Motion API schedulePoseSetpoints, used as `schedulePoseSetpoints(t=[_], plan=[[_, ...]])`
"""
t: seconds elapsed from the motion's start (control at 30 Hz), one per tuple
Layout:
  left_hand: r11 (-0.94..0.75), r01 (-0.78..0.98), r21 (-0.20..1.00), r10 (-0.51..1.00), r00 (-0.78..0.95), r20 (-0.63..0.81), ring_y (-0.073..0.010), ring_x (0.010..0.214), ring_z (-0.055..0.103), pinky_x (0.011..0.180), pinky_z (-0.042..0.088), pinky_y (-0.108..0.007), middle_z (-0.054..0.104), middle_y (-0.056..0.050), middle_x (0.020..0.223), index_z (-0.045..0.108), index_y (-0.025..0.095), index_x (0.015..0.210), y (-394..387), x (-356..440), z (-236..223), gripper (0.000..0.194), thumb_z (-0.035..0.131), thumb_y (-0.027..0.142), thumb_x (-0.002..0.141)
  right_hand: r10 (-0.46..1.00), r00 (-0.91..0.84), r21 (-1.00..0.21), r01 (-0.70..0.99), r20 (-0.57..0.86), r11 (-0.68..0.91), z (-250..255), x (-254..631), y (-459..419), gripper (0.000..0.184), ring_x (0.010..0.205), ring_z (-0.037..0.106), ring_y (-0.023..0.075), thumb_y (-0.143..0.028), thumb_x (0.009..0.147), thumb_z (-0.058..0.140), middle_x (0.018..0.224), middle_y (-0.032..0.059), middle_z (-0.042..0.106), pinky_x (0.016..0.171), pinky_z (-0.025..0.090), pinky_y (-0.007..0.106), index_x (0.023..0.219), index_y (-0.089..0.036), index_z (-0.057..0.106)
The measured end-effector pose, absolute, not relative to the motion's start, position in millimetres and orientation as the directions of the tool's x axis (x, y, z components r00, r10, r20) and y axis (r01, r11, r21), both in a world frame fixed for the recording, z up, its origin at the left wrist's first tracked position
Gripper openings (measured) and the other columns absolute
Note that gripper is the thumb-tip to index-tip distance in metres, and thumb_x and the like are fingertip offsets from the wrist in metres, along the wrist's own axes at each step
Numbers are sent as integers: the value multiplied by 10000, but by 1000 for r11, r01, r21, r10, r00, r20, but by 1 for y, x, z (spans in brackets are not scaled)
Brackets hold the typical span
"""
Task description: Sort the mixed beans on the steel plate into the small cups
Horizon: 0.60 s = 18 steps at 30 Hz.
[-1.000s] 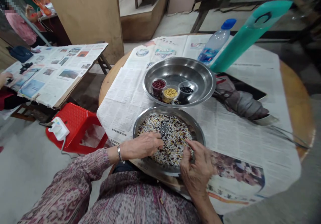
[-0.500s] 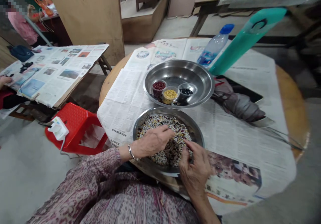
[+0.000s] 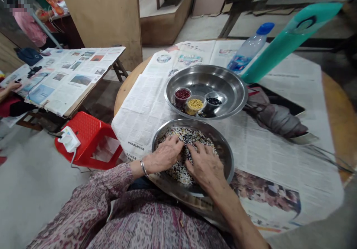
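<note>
Stainless steel, round: near basin (image 3: 226,153), taken here as the reference point for all positions. In it, a grain mix (image 3: 178,174), mostly white with black, yellow and dark red bits. Both of the person's hands are over the basin, fingertips in the mix.

Left hand (image 3: 165,154): fingers bent and a little parted, on the left half of the mix; silver bangle (image 3: 143,168) at the wrist, just outside the rim. Right hand (image 3: 206,164): fingers fanned wide, thumb apart, palm down on the right half. Whether grains are caught under either palm, I cannot tell from where I stand.

Directly beyond the near basin: a larger steel basin (image 3: 232,93) with three clear cups, namely red beans (image 3: 182,93), yellow beans (image 3: 195,103) and black beans (image 3: 214,100). Beyond and right: a blue-capped bottle (image 3: 247,52) and a long teal object (image 3: 287,44). To the right: a grey bundle (image 3: 279,118). Underneath: newspaper (image 3: 139,107). Left, below table height: a red stool (image 3: 87,132) bearing a white plug block (image 3: 69,141).
</note>
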<state>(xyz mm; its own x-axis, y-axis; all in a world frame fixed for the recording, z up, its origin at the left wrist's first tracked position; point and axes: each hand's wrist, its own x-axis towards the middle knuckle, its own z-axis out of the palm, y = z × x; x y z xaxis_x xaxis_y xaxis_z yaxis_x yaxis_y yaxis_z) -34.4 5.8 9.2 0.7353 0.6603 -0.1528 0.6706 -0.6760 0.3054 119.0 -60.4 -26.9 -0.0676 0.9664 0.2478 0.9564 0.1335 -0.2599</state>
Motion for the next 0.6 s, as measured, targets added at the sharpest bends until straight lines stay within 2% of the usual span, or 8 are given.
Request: schedulePoseSetpoints(t=[0.1, 0.2, 0.3, 0.4, 0.5, 0.6], plan=[[-663, 640, 388, 646, 751, -135, -196, 949, 568, 877, 507, -330, 598, -87, 1001, 581, 134, 989, 8, -24, -8, 155, 473, 91, 886, 986, -33, -384, 919, 161, 94, -36, 117, -48, 199, 867, 565, 213, -135, 810, 496, 931, 107, 643, 747, 450, 330, 958, -164, 626], [-577, 643, 504, 705, 703, -90, -191, 877, 612, 831, 503, -310, 668, -71, 890, 651, 127, 940, 11, -19, -18, 158, 526, 93, 848, 986, 43, -527, 848, 158, 48, -43, 121, -45, 230, 830, 599, 201, -148, 789, 480, 897, 89, 678, 773, 456, 326, 946, -163, 648], [-487, 617, 619, 728, 678, -102, -177, 797, 636, 761, 498, -284, 704, -46, 835, 688, 141, 944, 6, -17, -15, 148, 579, 137, 845, 984, 59, -591, 805, 169, 53, -40, 128, -54, 230, 800, 623, 205, -193, 777, 490, 868, 69, 704, 750, 463, 324, 923, -188, 668], [-537, 555, 635, 668, 740, -82, -173, 834, 644, 794, 493, -279, 712, -54, 891, 675, 138, 955, -9, -19, -3, 138, 562, 139, 877, 974, 22, -572, 812, 225, 114, -34, 135, -74, 230, 818, 633, 205, -178, 794, 469, 892, 67, 707, 767, 471, 326, 929, -197, 654], [-655, 463, 598, 526, 847, -80, -168, 883, 638, 836, 486, -278, 695, -61, 952, 631, 136, 1022, -26, -25, 10, 151, 507, 143, 936, 967, -30, -477, 866, 253, 151, -30, 140, -95, 222, 851, 628, 213, -141, 804, 446, 872, 67, 691, 798, 482, 343, 910, -197, 634], [-749, 373, 547, 401, 913, -73, -159, 899, 618, 829, 481, -262, 671, -60, 991, 590, 138, 1109, -37, -35, 18, 187, 488, 123, 952, 958, -27, -446, 881, 284, 157, -30, 145, -105, 271, 961, 633, 218, -135, 821, 443, 988, 76, 702, 872, 491, 361, 1003, -193, 635]])
